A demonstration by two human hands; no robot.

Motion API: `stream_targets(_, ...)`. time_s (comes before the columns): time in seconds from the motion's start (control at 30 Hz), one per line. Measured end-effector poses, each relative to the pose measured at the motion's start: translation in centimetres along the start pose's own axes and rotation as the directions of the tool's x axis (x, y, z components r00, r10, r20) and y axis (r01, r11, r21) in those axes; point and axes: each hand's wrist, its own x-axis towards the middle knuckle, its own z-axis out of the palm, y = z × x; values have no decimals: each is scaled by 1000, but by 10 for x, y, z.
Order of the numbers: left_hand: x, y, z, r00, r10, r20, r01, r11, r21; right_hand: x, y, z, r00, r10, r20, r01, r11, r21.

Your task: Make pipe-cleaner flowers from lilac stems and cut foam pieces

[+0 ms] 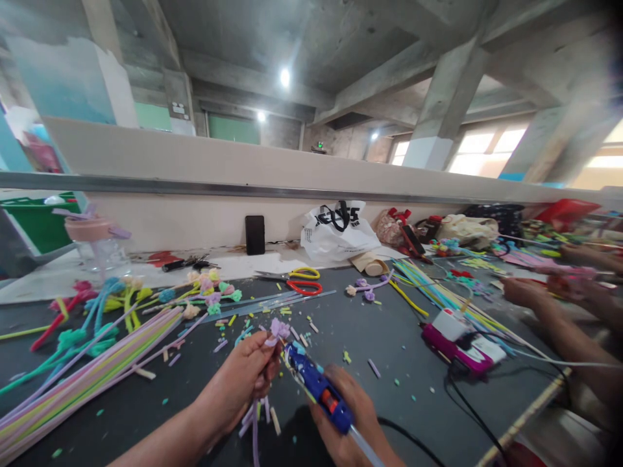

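My left hand is closed on a lilac flower made of fuzzy stem, its petals showing above the fingertips. A lilac stem hangs below that hand. My right hand grips a blue glue gun with a clear glue stick at its rear. The gun's nozzle is at the underside of the flower; whether they touch cannot be made out. Short cut pieces lie on the dark table around both hands.
Bundled pastel stems and small flowers lie left. Scissors, a phone and a white bag are behind. A magenta power strip with cables sits right, near another person's arms. A pink-lidded bottle stands far left.
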Motion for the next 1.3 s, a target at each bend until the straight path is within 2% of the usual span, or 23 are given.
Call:
stream_targets(0.23, 4, -1, -3, 999, -10, -52, 10, 1000, 4, 0, 1, 1, 1000, -13, -15, 13, 1000, -6)
stream_targets(0.4, 3, 0, -2, 999, -44, 2, 44, 999, -12, 2, 0, 1, 999, 17, 32, -17, 999, -28)
stream_targets(0.67, 4, -3, -5, 998, -56, 15, 57, 997, -53, 3, -2, 0, 999, 16, 31, -15, 999, -31)
stream_targets(0.87, 4, -6, -7, 999, -39, 11, 40, 995, -96, 1, 0, 3, 1000, 1, -13, -1, 999, -37)
stream_targets(0.97, 5, -7, -9, 999, -39, 15, 41, 992, -121, 2, -2, 2, 999, 35, -15, -35, 999, -18)
stream_targets(1.1, 6, -6, -12, 998, -57, 39, 62, 983, -172, 8, -2, -12, 997, 79, -23, -80, 997, -24)
stream_targets(1.2, 5, -5, -12, 994, -75, 79, 90, 976, -200, 17, 13, -31, 995, 93, -23, -95, 984, -150)
stream_targets(1.23, 4, -4, -12, 993, -78, 89, 95, 974, -204, 21, 21, -38, 994, 109, -5, -108, 974, -201)
stream_targets(1.3, 2, -4, -11, 991, -92, 101, 111, 973, -202, 28, 41, -51, 976, 193, 102, -155, 941, -300)
